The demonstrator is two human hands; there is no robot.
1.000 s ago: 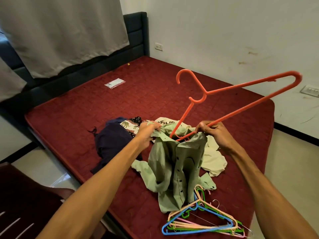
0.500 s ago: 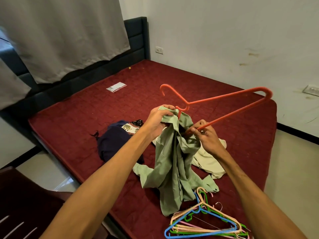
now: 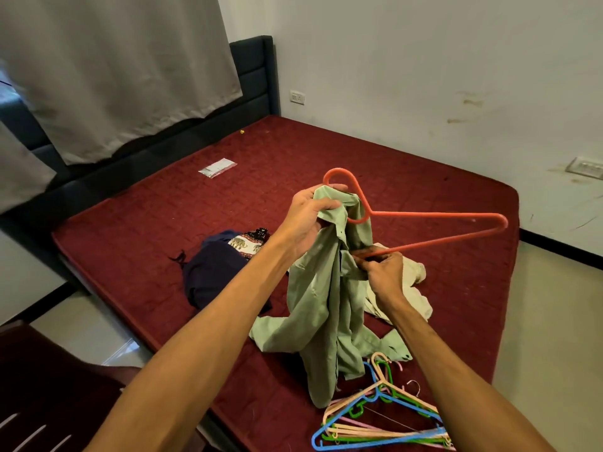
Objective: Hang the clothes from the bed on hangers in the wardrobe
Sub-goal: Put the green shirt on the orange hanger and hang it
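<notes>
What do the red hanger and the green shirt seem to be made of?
Red hanger: probably plastic, smooth with a slight sheen, thick moulded bars. Green shirt: seemingly thin woven cloth, matt, falling in soft folds and creases.

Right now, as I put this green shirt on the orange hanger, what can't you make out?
All from the head view:
- One arm of the orange hanger is hidden inside the green shirt.
- The cream garment lies behind the shirt and the right hand, so its type is unclear.
- The pile of coloured hangers is cut by the bottom edge, so it can't be counted.
- The packet on the bed is too small to read.
- The wardrobe is out of frame.
</notes>
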